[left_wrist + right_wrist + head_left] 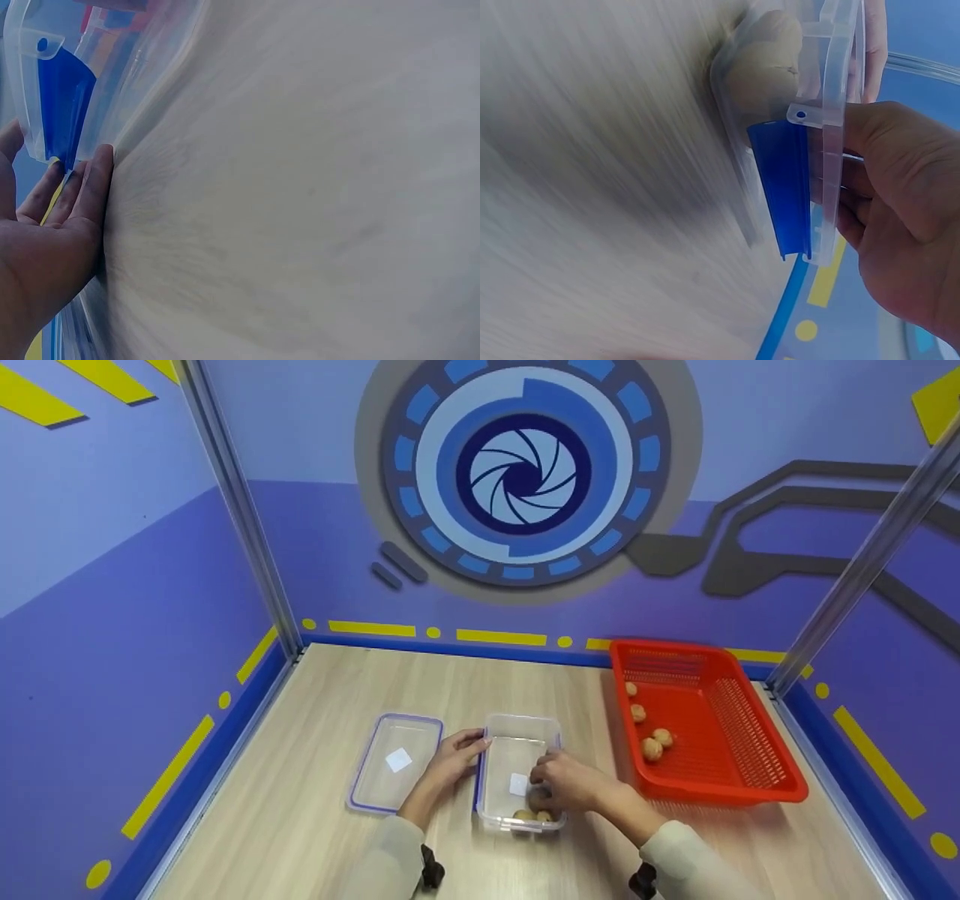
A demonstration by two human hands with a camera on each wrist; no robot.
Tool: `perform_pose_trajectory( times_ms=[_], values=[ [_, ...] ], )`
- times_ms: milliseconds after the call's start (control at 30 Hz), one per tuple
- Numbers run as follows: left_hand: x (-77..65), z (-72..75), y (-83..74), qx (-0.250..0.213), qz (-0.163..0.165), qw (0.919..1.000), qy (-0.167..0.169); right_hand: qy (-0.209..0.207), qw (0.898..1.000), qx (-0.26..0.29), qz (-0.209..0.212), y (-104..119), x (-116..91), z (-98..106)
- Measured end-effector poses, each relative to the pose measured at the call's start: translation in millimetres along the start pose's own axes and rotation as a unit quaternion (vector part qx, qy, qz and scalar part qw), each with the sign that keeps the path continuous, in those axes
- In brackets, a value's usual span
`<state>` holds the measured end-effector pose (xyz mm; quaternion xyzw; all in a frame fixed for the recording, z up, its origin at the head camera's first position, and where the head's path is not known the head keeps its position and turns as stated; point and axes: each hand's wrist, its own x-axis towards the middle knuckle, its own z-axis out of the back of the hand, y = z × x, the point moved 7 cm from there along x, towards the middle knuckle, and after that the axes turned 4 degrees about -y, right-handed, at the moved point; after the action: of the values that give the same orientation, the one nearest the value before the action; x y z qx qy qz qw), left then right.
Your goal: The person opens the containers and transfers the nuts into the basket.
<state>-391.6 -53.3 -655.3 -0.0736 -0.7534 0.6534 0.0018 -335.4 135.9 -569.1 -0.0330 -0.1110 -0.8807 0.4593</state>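
A clear plastic box [525,739] with blue side clips stands on the table, a white square label in its floor. My left hand [454,759] lies along its left side, thumb by the rim; in the left wrist view its fairly straight fingers touch the wall near the clip [66,105]. My right hand [564,780] reaches over the right rim into the box, fingers bent downward. Below it are several walnuts [524,815] at the box's near end, one shaded walnut [538,799] right under the fingers. Box wall and clip hide the right fingertips, so a grip cannot be made out.
To the left lies the box's clear lid [375,761] with a blue-edged rim and a white label. At the right stands a red basket [720,720] with several walnuts [652,748] along its left side. Patterned blue panels [315,547] enclose the table's back and sides.
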Motion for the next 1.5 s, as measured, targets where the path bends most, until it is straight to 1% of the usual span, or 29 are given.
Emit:
perform_pose_trajectory(
  times_ms=[167,267,467,633,767,867,1033,1200,1333,1400,1500],
  values=[
    [1.7,-0.3,1.3,-0.011,0.001,0.9999,0.003,-0.005,0.999,-0.020,0.026,1.6,-0.8,1.0],
    [2.3,0.0,0.1,-0.011,-0.005,0.9999,0.001,-0.017,0.999,-0.030,0.029,1.2,-0.9,1.8],
    [0.0,1.5,-1.8,0.008,-0.012,0.9999,-0.008,-0.039,0.999,-0.026,0.021,0.5,-1.6,0.1],
    [-2.7,2.1,1.3,0.022,-0.004,0.9997,-0.005,-0.042,0.999,-0.021,0.019,2.1,-4.0,-3.1],
    [-1.0,1.0,-1.1,0.016,-0.008,0.9998,-0.005,-0.049,0.998,-0.025,0.008,-0.1,-4.5,-1.7],
    [1.0,0.9,-3.4,0.021,-0.010,0.9997,-0.010,-0.055,0.998,-0.030,0.002,-2.2,-4.2,-0.3],
    [0.2,0.8,-3.0,0.029,-0.004,0.9995,-0.014,-0.061,0.998,-0.031,0.001,-3.2,-4.4,-1.7],
    [-0.3,-0.7,-1.8,0.014,-0.003,0.9999,-0.007,-0.076,0.996,-0.036,0.005,-3.4,-5.3,-3.6],
    [-0.8,0.9,0.8,0.017,0.005,0.9998,-0.013,-0.076,0.997,-0.030,0.000,-2.4,-6.7,-5.2],
    [-1.5,1.0,0.4,0.023,0.005,0.9996,-0.015,-0.080,0.997,-0.024,-0.003,-2.0,-7.9,-4.9],
    [-0.7,-0.6,-0.6,0.021,0.003,0.9997,-0.015,-0.090,0.996,-0.020,-0.006,-2.6,-9.9,-3.7]
  ],
)
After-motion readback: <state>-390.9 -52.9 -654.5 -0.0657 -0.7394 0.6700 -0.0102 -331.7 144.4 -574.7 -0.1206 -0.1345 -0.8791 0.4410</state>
